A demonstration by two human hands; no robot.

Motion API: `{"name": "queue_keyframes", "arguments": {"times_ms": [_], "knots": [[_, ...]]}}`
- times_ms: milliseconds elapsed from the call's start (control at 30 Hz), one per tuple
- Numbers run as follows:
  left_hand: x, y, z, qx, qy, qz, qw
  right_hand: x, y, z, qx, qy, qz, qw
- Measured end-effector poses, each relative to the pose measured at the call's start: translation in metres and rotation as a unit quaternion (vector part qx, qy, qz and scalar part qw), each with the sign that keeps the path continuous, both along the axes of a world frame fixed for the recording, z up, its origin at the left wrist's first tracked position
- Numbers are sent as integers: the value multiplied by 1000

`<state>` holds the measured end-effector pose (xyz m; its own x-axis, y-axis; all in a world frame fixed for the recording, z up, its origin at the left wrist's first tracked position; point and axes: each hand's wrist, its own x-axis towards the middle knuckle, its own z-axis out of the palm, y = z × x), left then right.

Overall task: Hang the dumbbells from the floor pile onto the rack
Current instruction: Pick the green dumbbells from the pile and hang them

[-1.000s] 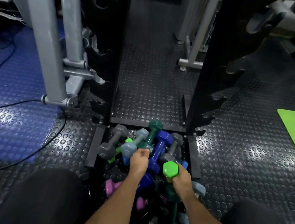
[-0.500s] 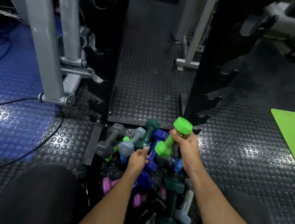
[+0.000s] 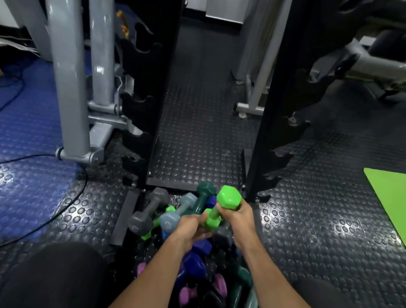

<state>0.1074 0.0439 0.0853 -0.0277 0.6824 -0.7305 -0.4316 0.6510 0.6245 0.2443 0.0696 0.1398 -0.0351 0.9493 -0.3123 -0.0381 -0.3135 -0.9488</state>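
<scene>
A bright green dumbbell is held tilted above the floor pile, its upper head pointing toward the rack. My right hand grips its handle just under the upper head. My left hand touches its lower head, fingers curled around it. The pile holds grey, pale blue, dark green, blue, purple and another green dumbbell between my knees. The black rack has two uprights with empty hooks, the left upright and the right upright.
Grey machine posts stand left of the rack, with a black cable looping over the blue floor. A green mat lies at the right. More grey gym equipment stands at the upper right. My knees frame the pile.
My right hand lifted the green dumbbell out of the pile and raised it forward. My left hand left the pile and came up to the dumbbell's lower head. The view tilted up.
</scene>
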Motion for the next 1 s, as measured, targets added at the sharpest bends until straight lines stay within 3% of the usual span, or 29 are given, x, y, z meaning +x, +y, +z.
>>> {"name": "queue_keyframes", "arguments": {"times_ms": [133,400,567,767,1000], "knots": [[-1,6,1,11,78,27,996,4,4,10,-26,11,45,999],[-19,21,19,60,115,66,989,28,23,50,-100,38,130,986],[-26,38,46,116,151,61,980,49,30,93,-87,-24,219,972],[-14,73,118,204,122,41,970,63,35,135,71,-122,228,963],[-9,114,218,315,129,-26,940,78,55,205,184,-121,174,960]]}}
